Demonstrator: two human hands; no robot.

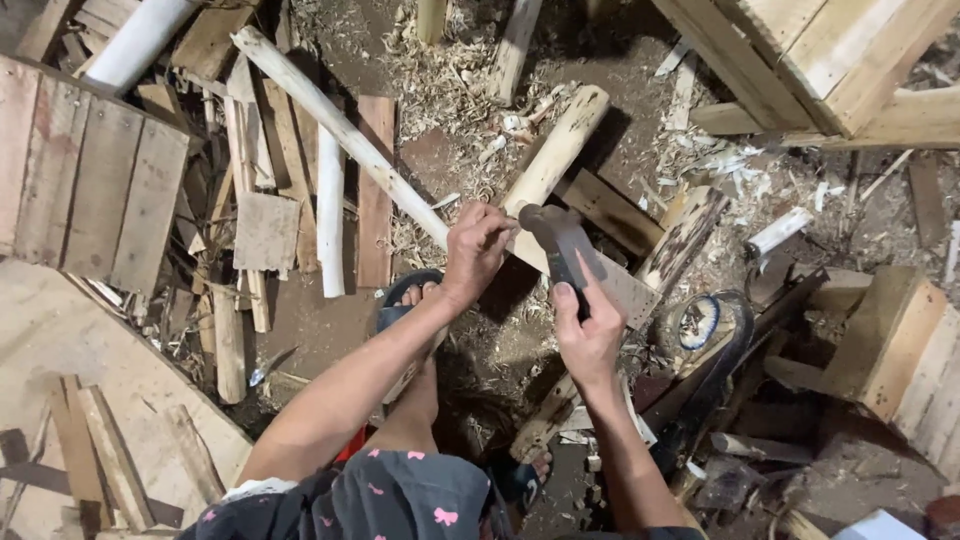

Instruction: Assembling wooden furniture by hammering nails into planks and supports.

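Hammer (562, 240) clamped in right hand (588, 335), dark head just beside left hand (476, 250). Left hand pinched shut on something too small to tell, over pale round post (556, 150). Wood shavings (450, 90) beyond both hands.

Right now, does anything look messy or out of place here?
Yes. Wood shavings and offcuts lie scattered over the dirt floor around the hands. The sandalled foot sits close below the hatchet and the pale post.

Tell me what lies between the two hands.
Head view: between the left hand and the right hand lies the pale wooden board, with the hammer's head above it.
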